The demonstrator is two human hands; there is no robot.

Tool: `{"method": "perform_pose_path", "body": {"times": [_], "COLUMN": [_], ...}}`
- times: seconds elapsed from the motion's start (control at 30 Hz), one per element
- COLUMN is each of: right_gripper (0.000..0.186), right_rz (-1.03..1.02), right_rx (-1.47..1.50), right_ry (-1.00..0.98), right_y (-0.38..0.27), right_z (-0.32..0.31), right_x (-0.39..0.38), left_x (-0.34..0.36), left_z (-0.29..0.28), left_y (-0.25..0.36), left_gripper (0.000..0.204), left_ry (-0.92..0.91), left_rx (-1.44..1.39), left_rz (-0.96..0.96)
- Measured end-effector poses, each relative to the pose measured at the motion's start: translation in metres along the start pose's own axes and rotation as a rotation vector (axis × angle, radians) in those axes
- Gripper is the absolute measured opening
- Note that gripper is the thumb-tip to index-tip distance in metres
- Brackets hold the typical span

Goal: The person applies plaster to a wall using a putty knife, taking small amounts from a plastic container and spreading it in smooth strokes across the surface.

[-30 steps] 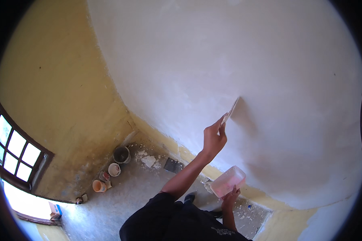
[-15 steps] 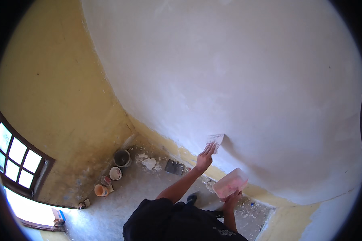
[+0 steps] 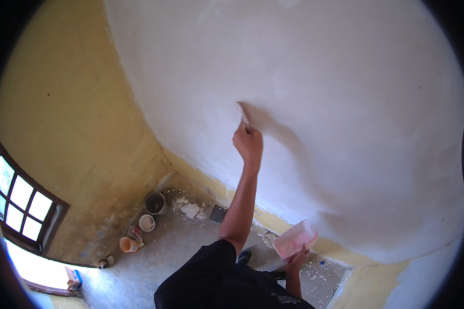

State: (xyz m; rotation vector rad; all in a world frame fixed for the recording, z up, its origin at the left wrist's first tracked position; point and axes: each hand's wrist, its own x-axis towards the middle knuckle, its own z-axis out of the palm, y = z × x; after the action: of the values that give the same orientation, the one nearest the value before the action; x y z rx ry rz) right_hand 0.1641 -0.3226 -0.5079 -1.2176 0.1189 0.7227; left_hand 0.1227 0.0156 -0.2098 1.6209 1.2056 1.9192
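Observation:
My left hand (image 3: 248, 144) is closed around a broad flat filling blade (image 3: 243, 113) smeared with whitish paste. Its edge is on or very close to the white-coated wall (image 3: 345, 103), and a shadow falls to its right. Seen nearly edge-on, the blade hides how the fingers sit on it. Lower down, my right hand (image 3: 297, 259) grips a pinkish, translucent rectangular tub (image 3: 295, 240) from below. The tub is tilted near the foot of the wall, with pale pink residue inside.
Along the yellow wall (image 3: 72, 129) stand a dark bucket (image 3: 155, 204), a white bucket (image 3: 147, 223) and an orange pail (image 3: 128, 244). Pale debris (image 3: 190, 210) and a dark flat slab (image 3: 218, 213) lie on the floor. A barred window (image 3: 23, 198) is at left.
My left hand has moved up the wall and slightly left, and the blade has turned from face-on to nearly edge-on. The tub in my right hand has tipped slightly, showing more of its inside.

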Motion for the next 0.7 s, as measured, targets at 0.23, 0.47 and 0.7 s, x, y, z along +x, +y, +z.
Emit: {"method": "perform_pose_path", "body": {"times": [0.23,0.47,0.7], "right_gripper": [0.055,0.047,0.044], "right_rz": [0.004,-0.086,-0.094], "right_rx": [0.004,0.178,0.157], "right_ry": [-0.055,-0.043,-0.021], "right_y": [-0.002,0.003,0.003], "right_z": [0.001,-0.012,-0.013], "right_x": [-0.001,0.012,0.006], "left_x": [-0.073,-0.059,-0.196], "left_z": [-0.039,-0.019,-0.013], "left_y": [0.008,-0.087,-0.150], "left_gripper": [0.035,0.051,0.062], "left_ry": [-0.416,-0.029,-0.455], "left_rx": [-0.123,0.116,0.176], "left_rz": [0.154,0.103,0.433]}}
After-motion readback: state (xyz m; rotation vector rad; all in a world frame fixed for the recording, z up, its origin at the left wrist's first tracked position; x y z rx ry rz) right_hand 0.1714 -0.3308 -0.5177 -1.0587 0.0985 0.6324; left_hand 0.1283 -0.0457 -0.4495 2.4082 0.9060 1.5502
